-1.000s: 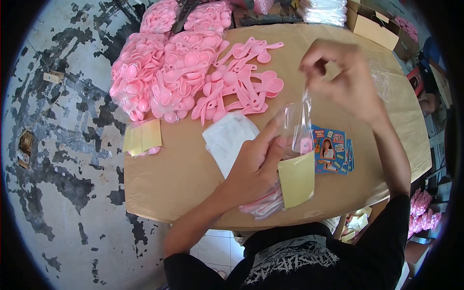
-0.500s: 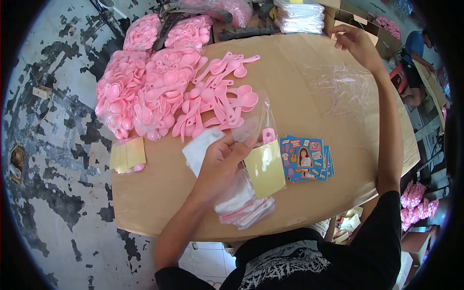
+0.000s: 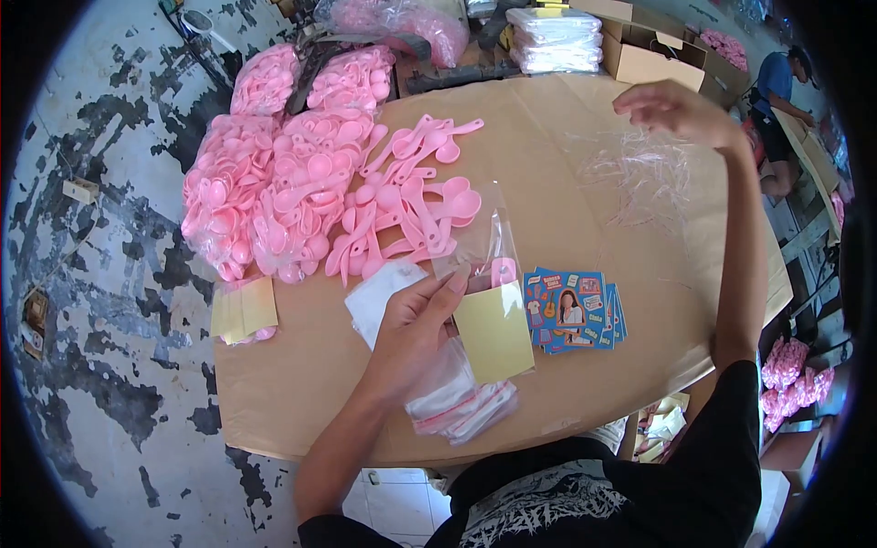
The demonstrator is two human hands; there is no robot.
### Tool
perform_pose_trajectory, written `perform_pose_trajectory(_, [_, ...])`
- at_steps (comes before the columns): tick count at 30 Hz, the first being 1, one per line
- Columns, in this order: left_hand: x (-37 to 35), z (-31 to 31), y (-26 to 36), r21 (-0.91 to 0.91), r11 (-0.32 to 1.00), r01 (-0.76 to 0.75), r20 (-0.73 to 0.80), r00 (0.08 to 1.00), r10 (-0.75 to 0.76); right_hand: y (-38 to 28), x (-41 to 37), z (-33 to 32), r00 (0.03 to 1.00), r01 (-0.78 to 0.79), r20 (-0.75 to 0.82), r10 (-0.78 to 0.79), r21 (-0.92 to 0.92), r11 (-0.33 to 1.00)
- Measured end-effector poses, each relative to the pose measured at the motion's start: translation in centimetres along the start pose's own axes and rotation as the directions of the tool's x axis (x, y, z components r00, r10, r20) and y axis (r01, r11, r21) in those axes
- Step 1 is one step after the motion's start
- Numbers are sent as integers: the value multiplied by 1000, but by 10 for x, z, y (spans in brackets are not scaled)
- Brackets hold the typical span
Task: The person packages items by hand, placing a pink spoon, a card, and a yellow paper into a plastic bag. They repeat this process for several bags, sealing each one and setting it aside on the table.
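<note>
My left hand [image 3: 413, 331] pinches a clear plastic bag [image 3: 486, 301] that holds a yellow card and a pink spoon, over the brown table [image 3: 301, 384]. Under that hand lies a stack of filled bags [image 3: 461, 402]. My right hand [image 3: 674, 110] hovers over a heap of thin clear strips [image 3: 639, 169] at the far right, fingers loosely curled; nothing is visibly in it. A stack of blue sticker cards [image 3: 574, 310] lies just right of the held bag. Loose pink spoons [image 3: 411, 205] spread out beyond it.
Bags full of pink spoons [image 3: 265, 173] pile up at the table's far left. Yellow cards [image 3: 243, 309] sit near the left edge. Cardboard boxes [image 3: 650, 57] and stacked white packets [image 3: 555, 36] stand behind. Another person [image 3: 784, 78] sits at the far right.
My right hand let go of the bag's top and reached out to the clear strips at the far right. My left hand lowered the bag toward the table.
</note>
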State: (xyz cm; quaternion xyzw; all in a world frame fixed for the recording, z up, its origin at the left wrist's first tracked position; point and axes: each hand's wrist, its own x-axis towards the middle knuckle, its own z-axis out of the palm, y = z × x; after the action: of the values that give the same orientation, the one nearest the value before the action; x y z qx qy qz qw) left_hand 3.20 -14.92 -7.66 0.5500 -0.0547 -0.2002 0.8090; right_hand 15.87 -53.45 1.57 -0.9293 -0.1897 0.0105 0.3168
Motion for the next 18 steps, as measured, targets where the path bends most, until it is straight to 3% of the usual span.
perform_pose_trajectory(2, [0,1,3,23,1000,-18,18,1000,17,-28,-5,-11,992,32,115,-46,118,993])
perform_pose_trajectory(3, [1,0,4,32,999,-18,28,999,17,-27,-6,-11,981,53,166,-99,264,963])
perform_pose_trajectory(4, [0,-1,4,37,999,-16,38,999,15,-13,1,-4,994,3,110,4,-60,998])
perform_pose_trajectory(5, [-1,-1,3,40,999,-17,50,999,15,14,15,8,996,-69,24,84,-376,924])
perform_pose_trajectory(6, [-2,1,3,43,999,-14,39,999,12,38,26,16,988,-157,-90,129,-647,747])
perform_pose_trajectory(7, [-2,2,3,49,999,-12,31,999,11,43,28,20,966,-247,-82,246,-582,774])
perform_pose_trajectory(9, [0,1,6,56,998,-18,19,1000,17,25,11,9,939,-316,72,337,-216,924])
perform_pose_trajectory(10, [1,-1,5,51,998,-22,9,1000,21,10,5,4,921,-352,171,351,-25,936])
perform_pose_trajectory(12, [-2,-2,2,42,999,-10,2,1000,10,-7,-5,-6,958,-280,84,275,60,958])
perform_pose_trajectory(14, [-2,1,7,49,999,-6,27,1000,4,6,-4,-18,932,-67,336,-133,521,851])
perform_pose_trajectory(15, [-2,0,6,50,999,-7,36,999,5,23,3,-9,984,39,164,-64,152,988])
perform_pose_trajectory(16, [-3,-1,4,48,999,-12,46,999,9,53,15,12,997,62,-24,-70,-258,964])
perform_pose_trajectory(17, [-2,-1,4,49,999,-21,59,998,18,82,27,27,968,-4,-198,-154,-624,781])
perform_pose_trajectory(18, [-2,-1,5,68,998,-17,49,999,13,81,25,25,992,-60,-129,-6,-498,865])
